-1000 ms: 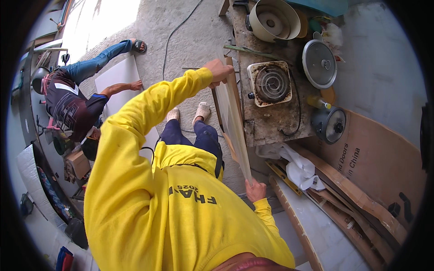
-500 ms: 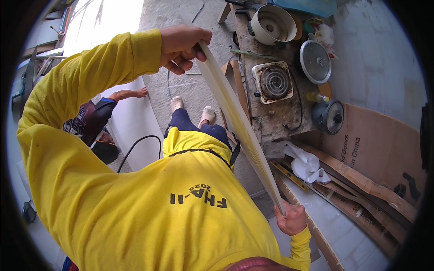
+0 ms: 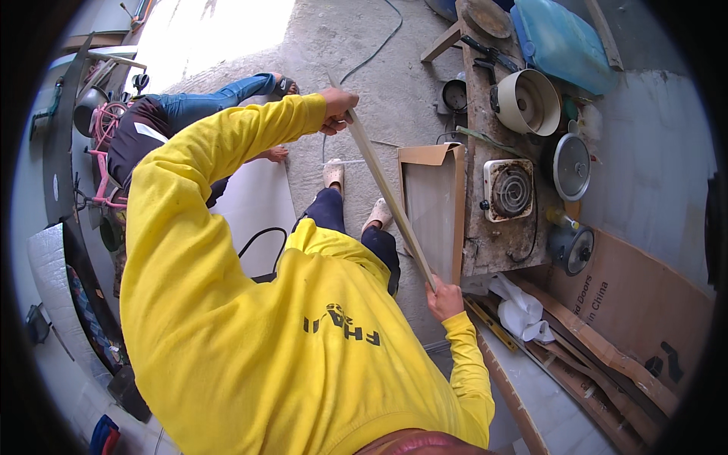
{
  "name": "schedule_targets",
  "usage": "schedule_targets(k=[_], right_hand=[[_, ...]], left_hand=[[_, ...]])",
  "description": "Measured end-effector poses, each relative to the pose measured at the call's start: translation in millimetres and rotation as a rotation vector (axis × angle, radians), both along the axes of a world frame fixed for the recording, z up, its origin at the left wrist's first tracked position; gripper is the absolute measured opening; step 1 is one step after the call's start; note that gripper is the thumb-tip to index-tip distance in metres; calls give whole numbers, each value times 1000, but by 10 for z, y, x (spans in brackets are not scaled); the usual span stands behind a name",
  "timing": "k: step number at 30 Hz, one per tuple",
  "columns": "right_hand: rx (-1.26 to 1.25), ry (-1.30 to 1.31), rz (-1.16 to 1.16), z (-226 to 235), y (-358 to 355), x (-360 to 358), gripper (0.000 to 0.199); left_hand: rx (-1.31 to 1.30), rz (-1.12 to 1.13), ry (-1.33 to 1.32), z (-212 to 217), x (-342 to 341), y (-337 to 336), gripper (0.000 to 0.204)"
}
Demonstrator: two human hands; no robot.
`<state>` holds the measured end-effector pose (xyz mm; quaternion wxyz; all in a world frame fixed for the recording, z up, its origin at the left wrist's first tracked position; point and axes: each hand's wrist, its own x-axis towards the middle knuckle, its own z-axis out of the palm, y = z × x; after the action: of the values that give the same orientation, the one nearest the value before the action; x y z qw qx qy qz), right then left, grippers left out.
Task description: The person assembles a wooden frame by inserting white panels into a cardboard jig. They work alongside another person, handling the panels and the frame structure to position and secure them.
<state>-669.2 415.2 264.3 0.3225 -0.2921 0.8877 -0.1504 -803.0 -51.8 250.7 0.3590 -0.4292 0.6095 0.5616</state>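
A long, thin off-white panel (image 3: 388, 196) is held up on its edge in front of my body, running from far middle to near right. My left hand (image 3: 339, 110) grips its far end from above with the arm raised. Lower down, my right hand (image 3: 445, 299) is closed around the near end. Little more than the panel's narrow edge shows. On the floor to the left of my feet lies a large white sheet (image 3: 262, 197), and a co-worker's hand (image 3: 276, 154) rests at its far edge.
The co-worker (image 3: 155, 125) bends over at the left. An open cardboard box (image 3: 457, 220) stands beside a worn wooden table holding an electric coil stove (image 3: 509, 189) and a pot (image 3: 528, 103). Cardboard pieces (image 3: 599, 334) and a yellow level (image 3: 491, 324) lie at the right. A cable (image 3: 390, 42) crosses the floor.
The panel has turned from showing its ribbed, yellowish face to nearly edge-on. Both hands keep their grip. My view has shifted, bringing more of the co-worker and the cardboard box into sight.
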Motion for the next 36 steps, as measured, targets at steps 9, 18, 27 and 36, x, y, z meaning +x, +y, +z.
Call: schedule_targets(k=[9,18,27,36], right_hand=[[34,-42,23,-841,-722,-417,20],[76,-116,185,-411,-1329,-879,28],[62,-62,159,-18,-1568,-973,24],[164,-29,140,-47,-1597,-996,26]], left_hand=[[34,157,-109,-899,94,-830,29],[-50,56,-12,-1078,-353,-1321,27],[-24,-103,60,-887,-715,-1450,31],[-84,-81,31,-828,-638,-1406,43]])
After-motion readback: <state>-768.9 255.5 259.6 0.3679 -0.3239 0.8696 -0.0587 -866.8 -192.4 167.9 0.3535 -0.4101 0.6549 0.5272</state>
